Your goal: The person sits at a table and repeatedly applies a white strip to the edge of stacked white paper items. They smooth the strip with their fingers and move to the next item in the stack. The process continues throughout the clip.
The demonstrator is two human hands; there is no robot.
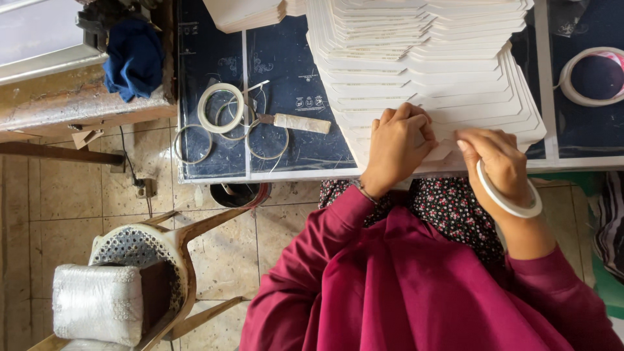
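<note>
My left hand [398, 144] presses with bent fingers on the near edge of a fanned stack of white card pieces [429, 71] on the dark blue table [286, 58]. Just to its right, my right hand [495, 161] pinches the edge of the nearest card. A white tape roll [513, 203] hangs around my right wrist like a bangle. Both hands touch the same bottom card at the table's front edge.
Several empty tape rings [221, 107] and a wrapped knife handle [296, 122] lie left of the stack. Another tape roll [595, 77] sits far right. A blue cloth [134, 57] lies on a worn bench. A chair [140, 273] stands on the tiled floor at lower left.
</note>
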